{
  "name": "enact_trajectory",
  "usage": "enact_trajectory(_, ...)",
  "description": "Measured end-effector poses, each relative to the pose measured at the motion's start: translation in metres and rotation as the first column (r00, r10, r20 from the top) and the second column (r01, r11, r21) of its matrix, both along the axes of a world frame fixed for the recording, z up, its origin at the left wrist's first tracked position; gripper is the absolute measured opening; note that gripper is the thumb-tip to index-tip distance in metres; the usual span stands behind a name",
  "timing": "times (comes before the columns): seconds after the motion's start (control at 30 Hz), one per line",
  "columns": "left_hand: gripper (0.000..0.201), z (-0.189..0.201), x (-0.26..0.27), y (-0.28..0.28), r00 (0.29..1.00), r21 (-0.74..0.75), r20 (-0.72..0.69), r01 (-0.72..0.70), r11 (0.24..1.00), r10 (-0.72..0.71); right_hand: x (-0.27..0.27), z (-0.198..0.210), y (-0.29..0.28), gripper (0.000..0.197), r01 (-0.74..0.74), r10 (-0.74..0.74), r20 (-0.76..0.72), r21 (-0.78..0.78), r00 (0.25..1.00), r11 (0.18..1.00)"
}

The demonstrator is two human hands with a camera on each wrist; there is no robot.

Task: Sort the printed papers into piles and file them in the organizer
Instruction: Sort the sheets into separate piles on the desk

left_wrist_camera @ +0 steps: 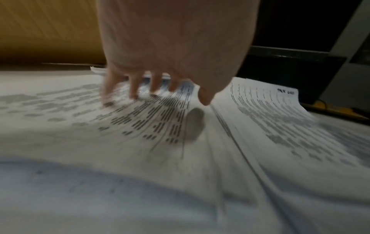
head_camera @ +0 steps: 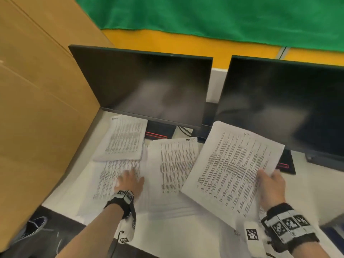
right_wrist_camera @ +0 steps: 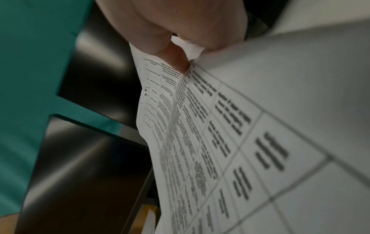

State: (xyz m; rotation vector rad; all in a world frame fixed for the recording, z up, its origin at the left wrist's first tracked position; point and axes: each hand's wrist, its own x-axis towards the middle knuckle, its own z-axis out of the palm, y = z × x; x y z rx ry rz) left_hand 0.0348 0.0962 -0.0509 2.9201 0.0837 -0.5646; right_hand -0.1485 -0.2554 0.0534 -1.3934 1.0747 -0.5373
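Printed papers lie spread over the white desk (head_camera: pixel 61 200). My left hand (head_camera: pixel 130 180) lies flat, fingers straight and spread, on the left sheet (head_camera: pixel 109 179); in the left wrist view the fingertips (left_wrist_camera: pixel 133 95) touch that printed sheet (left_wrist_camera: pixel 150 120). A small stack (head_camera: pixel 123 140) lies beyond it, and a middle pile (head_camera: pixel 175 164) sits to its right. My right hand (head_camera: pixel 271 183) pinches the right edge of a lifted sheaf of table-printed sheets (head_camera: pixel 234 168), tilted above the desk. In the right wrist view the thumb (right_wrist_camera: pixel 170 52) presses onto the sheaf (right_wrist_camera: pixel 220 142). No organizer is in view.
Two dark monitors (head_camera: pixel 145 86) (head_camera: pixel 286 103) stand along the back of the desk, their stands (head_camera: pixel 158 131) behind the papers. A tall brown cardboard wall (head_camera: pixel 37 108) closes the left side. The floor shows below the desk's near left edge.
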Motion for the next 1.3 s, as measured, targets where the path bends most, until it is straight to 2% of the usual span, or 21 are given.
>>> enact_trajectory(0.1,0.051,-0.004,-0.017,-0.009,0.994,0.073,-0.041,0.107,0.992,-0.105,0.012,-0.025,0.019,0.026,-0.033,0.036,-0.025,0.114,0.999,0.993)
enact_trajectory(0.23,0.056,0.000,-0.036,-0.026,0.957,0.163,-0.191,0.248,0.955,-0.217,0.024,-0.041,0.042,0.028,-0.063,0.076,-0.058,0.192,0.995,0.979)
enact_trajectory(0.4,0.060,0.013,-0.040,-0.033,0.941,0.183,-0.244,0.284,0.941,-0.236,0.030,-0.055,0.054,0.022,-0.035,0.066,-0.127,0.230,0.990,0.973)
enact_trajectory(0.5,0.058,0.014,-0.044,-0.035,0.924,0.145,-0.267,0.318,0.937,-0.273,0.028,-0.068,0.048,0.019,-0.020,0.069,-0.206,0.228,0.976,0.974)
enact_trajectory(0.53,0.057,0.013,-0.046,-0.036,0.919,0.126,-0.267,0.333,0.934,-0.291,0.027,-0.071,0.046,0.022,-0.022,0.074,-0.225,0.227,0.972,0.974)
enact_trajectory(0.63,0.053,0.016,-0.049,-0.036,0.892,0.118,-0.277,0.401,0.909,-0.358,0.026,-0.086,0.041,0.064,-0.019,0.080,-0.280,0.216,0.957,0.976)
enact_trajectory(0.67,0.051,0.019,-0.047,-0.033,0.886,0.108,-0.271,0.417,0.903,-0.377,0.025,-0.085,0.042,0.072,-0.044,0.108,-0.277,0.230,0.955,0.972)
enact_trajectory(0.7,0.048,0.022,-0.042,-0.030,0.886,0.083,-0.257,0.418,0.905,-0.386,0.026,-0.086,0.043,0.067,-0.042,0.111,-0.285,0.237,0.952,0.970)
enact_trajectory(0.77,0.042,0.027,-0.027,-0.017,0.926,0.052,-0.180,0.346,0.937,-0.332,0.029,-0.073,0.050,0.026,-0.101,0.170,-0.261,0.258,0.950,0.961)
enact_trajectory(0.8,0.040,0.029,-0.017,-0.008,0.958,0.063,-0.107,0.273,0.960,-0.265,0.034,-0.069,0.054,0.016,-0.148,0.214,-0.247,0.259,0.945,0.954)
enact_trajectory(0.87,0.040,0.029,0.002,0.017,0.998,0.062,0.044,0.038,0.997,-0.041,0.047,-0.058,0.068,0.016,-0.269,0.328,-0.220,0.261,0.919,0.927)
enact_trajectory(0.9,0.041,0.030,0.008,0.030,0.992,0.033,0.077,-0.099,0.995,0.096,0.055,-0.056,0.077,0.017,-0.331,0.387,-0.199,0.266,0.900,0.905)
enact_trajectory(0.93,0.044,0.028,0.012,0.043,0.970,-0.010,0.070,-0.232,0.973,0.232,0.063,-0.054,0.088,0.017,-0.397,0.454,-0.192,0.271,0.870,0.877)
enact_trajectory(1.0,0.054,0.024,0.016,0.064,0.886,-0.101,-0.017,-0.463,0.881,0.463,0.079,-0.054,0.114,0.018,-0.492,0.547,-0.181,0.274,0.817,0.826)
enact_trajectory(1.07,0.065,0.022,0.020,0.076,0.796,-0.150,-0.120,-0.605,0.782,0.593,0.092,-0.056,0.141,0.021,-0.549,0.588,-0.198,0.221,0.784,0.806)
enact_trajectory(1.17,0.078,0.026,0.028,0.074,0.757,-0.183,-0.231,-0.651,0.737,0.611,0.109,-0.058,0.176,0.026,-0.580,0.608,-0.248,0.183,0.754,0.794)
enact_trajectory(1.3,0.080,0.031,0.029,0.065,0.775,-0.175,-0.333,-0.610,0.773,0.537,0.126,-0.063,0.216,0.054,-0.679,0.715,-0.268,0.229,0.645,0.698)
